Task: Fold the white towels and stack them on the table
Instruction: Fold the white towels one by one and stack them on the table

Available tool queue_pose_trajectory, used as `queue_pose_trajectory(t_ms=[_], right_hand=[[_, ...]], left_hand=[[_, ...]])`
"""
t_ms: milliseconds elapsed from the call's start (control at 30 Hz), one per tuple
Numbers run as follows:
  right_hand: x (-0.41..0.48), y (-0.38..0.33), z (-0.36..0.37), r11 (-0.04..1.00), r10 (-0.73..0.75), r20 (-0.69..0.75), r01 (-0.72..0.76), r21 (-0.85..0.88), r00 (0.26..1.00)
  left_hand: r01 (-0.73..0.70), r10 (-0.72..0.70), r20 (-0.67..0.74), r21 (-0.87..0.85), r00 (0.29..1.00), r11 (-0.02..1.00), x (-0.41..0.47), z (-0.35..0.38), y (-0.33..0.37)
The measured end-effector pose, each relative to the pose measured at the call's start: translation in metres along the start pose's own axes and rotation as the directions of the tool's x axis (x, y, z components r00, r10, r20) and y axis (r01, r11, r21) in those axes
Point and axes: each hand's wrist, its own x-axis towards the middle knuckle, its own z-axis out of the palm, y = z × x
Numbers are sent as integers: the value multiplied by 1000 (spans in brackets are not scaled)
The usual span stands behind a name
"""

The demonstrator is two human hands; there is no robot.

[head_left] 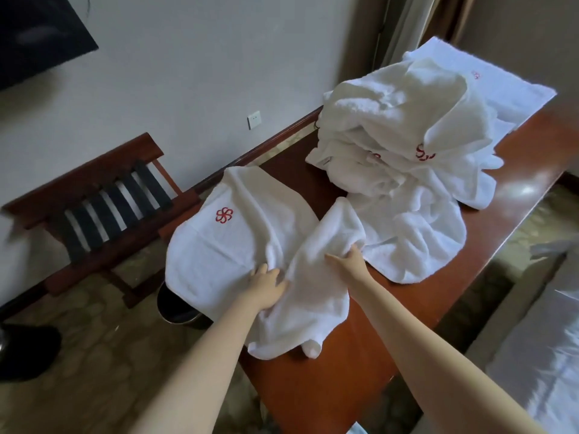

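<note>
At the centre of the frame, the left hand [266, 285] is gripping a bunched fold of the rumpled white terry towel with a red flower emblem [238, 233], fingers closed on the cloth. The right hand [347, 256] is pinching the same towel's raised edge, closed on it. The towel is lying across the near-left end of the glossy reddish-brown wooden table [329, 386]. A loose heap of white towels [404, 145] is sitting in the upper right of the frame.
</note>
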Motion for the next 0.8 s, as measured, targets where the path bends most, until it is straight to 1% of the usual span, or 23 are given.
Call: queue_pose_trajectory(t_ms=[67, 133, 167, 200, 267, 300, 367, 400, 433, 467, 500, 533, 600, 667, 733, 800], right_hand=[[-1, -9, 3, 983, -83, -42, 75, -166, 996], [-5, -13, -2, 914, -209, -131, 146, -379, 969], [-9, -12, -7, 845, -304, -159, 189, -500, 939], [-12, -9, -11, 749, -396, -158, 219, -626, 905], [-22, -1, -13, 532, -527, -110, 226, -816, 843], [-28, 3, -11, 448, -581, -83, 233, -863, 810], [-41, 14, -2, 349, -655, 11, 316, -882, 755], [-48, 21, 5, 342, -643, 85, 385, -857, 761], [-55, 30, 13, 370, -601, 157, 447, -814, 784], [-61, 41, 21, 407, -543, 210, 474, -781, 813], [-67, 52, 28, 430, -491, 235, 469, -772, 839], [-73, 63, 32, 434, -455, 235, 444, -784, 859], [-83, 82, 35, 458, -409, 169, 361, -812, 897], [-94, 98, 31, 485, -384, 91, 285, -827, 919], [-102, 111, 28, 467, -379, 73, 259, -846, 923], [-112, 119, 28, 421, -358, 82, 240, -875, 930]], left_hand=[[-6, 5, -26, -55, 1000, 998, 0, -3, -4], [-13, 3, -63, -163, 998, 987, -2, -8, -12], [-17, -2, -91, -201, 996, 979, -4, -10, -17], [-19, -7, -123, -209, 992, 978, -7, -11, -25], [-2, -30, -175, -181, 984, 984, -14, -13, -42], [12, -46, -196, -170, 979, 985, -17, -14, -51], [24, -57, -222, -151, 973, 988, -23, -14, -69], [27, -57, -217, -141, 975, 990, -27, -15, -78], [25, -50, -201, -122, 978, 992, -30, -15, -86], [16, -33, -186, -91, 982, 996, -33, -15, -94], [3, -12, -183, -49, 983, 999, -36, -14, -103], [-7, 5, -195, -8, 981, 1000, -39, -14, -112], [-11, 17, -211, 31, 977, 999, -42, -17, -128], [-39, 49, -148, 66, 988, 997, -44, -19, -140], [-98, 109, -60, 162, 992, 982, -45, -19, -146], [-149, 162, -27, 261, 986, 954, -45, -17, -150]])
